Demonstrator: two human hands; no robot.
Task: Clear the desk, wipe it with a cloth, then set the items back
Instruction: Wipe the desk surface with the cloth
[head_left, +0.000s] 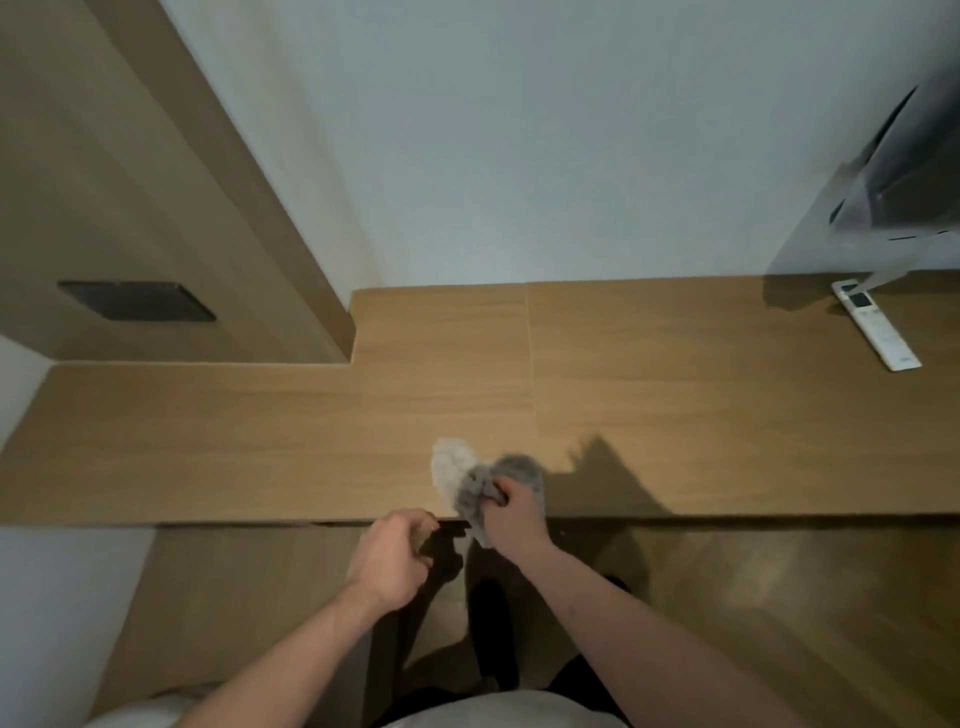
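At the near edge of the wooden desk (675, 415) we grip the grey and white cloth (470, 480) in our right hand (511, 512), fingers curled round its bunched middle, part of it lying on the desktop. Our left hand (392, 558) hangs just before the edge, fingers curled, holding nothing we can see. Far right, a white remote control (875, 325) lies on the desk.

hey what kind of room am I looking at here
Probably a bedroom or hotel-style room. A built-in wooden desk runs along a plain wall, a white remote control lies at its far right, and a dark screen that looks like a television stands above it.
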